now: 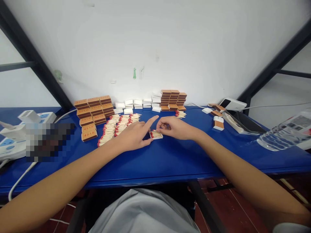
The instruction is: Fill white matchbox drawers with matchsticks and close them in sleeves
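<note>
A small white matchbox tray (159, 137) holding red-tipped matches (155, 133) lies on the blue table between my hands. My left hand (136, 134) grips the tray's left end between thumb and bent fingers, its index finger stretched out above. Over the tray's far right side, my right hand (173, 126) is closed, thumb and fingertips pressed together at the matches; whatever is in the pinch is too small to make out. Long rows of loose matches (110, 129) lie left of my left hand. A smaller heap of matches (180, 114) sits behind my right hand.
Stacked matchboxes (93, 111) stand at left, and more matchboxes (173, 98) by the wall. White trays (138, 103) line the wall between them. Power strips (36, 119) and cables occupy the far left. A loose matchbox (218, 123) and a plastic bottle (289, 129) are at right.
</note>
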`<state>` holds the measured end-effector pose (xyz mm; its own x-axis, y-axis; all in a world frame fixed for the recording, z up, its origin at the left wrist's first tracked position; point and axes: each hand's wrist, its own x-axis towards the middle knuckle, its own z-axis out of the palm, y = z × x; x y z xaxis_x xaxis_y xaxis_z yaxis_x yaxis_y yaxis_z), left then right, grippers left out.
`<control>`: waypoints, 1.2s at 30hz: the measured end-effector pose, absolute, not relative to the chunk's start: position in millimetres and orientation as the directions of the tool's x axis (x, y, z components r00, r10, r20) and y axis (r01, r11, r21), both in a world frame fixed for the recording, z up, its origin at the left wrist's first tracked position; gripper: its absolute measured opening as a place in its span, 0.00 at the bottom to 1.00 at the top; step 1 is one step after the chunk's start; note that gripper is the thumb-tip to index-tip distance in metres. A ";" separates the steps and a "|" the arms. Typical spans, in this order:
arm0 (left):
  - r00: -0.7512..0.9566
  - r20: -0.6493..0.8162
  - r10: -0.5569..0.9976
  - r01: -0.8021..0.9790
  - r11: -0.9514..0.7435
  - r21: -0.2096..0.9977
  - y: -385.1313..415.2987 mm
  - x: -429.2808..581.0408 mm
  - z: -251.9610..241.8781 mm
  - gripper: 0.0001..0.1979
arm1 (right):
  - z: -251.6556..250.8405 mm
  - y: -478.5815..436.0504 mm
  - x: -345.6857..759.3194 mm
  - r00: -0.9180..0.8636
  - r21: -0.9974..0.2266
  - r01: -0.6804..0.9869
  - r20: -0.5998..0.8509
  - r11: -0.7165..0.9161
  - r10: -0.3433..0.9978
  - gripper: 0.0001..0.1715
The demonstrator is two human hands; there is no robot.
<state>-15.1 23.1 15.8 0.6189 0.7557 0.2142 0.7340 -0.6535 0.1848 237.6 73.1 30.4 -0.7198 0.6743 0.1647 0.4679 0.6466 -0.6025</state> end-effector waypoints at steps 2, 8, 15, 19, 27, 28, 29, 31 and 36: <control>0.618 0.221 0.754 0.735 -0.654 0.177 23.3 -15.3 15.3 0.44 | 27.4 71.1 235.2 -0.741 -0.615 0.461 0.130 0.640 0.659 0.14; 0.613 0.204 0.763 0.743 -0.645 0.179 23.1 -14.8 14.9 0.45 | 27.0 67.6 232.8 -0.757 -0.597 0.482 0.084 0.641 0.648 0.11; 0.621 0.221 0.752 0.730 -0.658 0.188 22.9 -15.0 15.3 0.45 | 32.6 69.1 238.4 -0.734 -0.552 0.545 0.050 0.631 0.678 0.13; 0.619 0.220 0.754 0.733 -0.655 0.182 22.5 -14.7 15.6 0.45 | 30.1 70.0 238.5 -0.749 -0.568 0.513 0.069 0.644 0.659 0.14; 0.612 0.191 0.768 0.736 -0.641 0.219 20.3 -13.2 20.1 0.45 | 30.0 73.0 241.5 -0.736 -0.568 0.522 0.077 0.636 0.672 0.13; 0.613 0.185 0.768 0.736 -0.640 0.220 19.9 -13.0 20.9 0.45 | 30.4 74.9 242.5 -0.733 -0.570 0.521 0.082 0.636 0.675 0.13; 0.614 0.179 0.768 0.736 -0.640 0.220 19.5 -12.9 21.8 0.44 | 30.7 77.9 244.3 -0.723 -0.567 0.526 0.092 0.633 0.684 0.13; 0.616 0.172 0.768 0.736 -0.640 0.220 18.8 -12.6 23.3 0.44 | 30.6 87.8 251.6 -0.663 -0.545 0.570 0.136 0.615 0.736 0.14; 0.612 0.181 0.770 0.739 -0.638 0.218 18.5 -13.0 23.8 0.43 | 27.0 127.1 295.5 -0.408 -0.351 0.800 0.277 0.487 0.870 0.11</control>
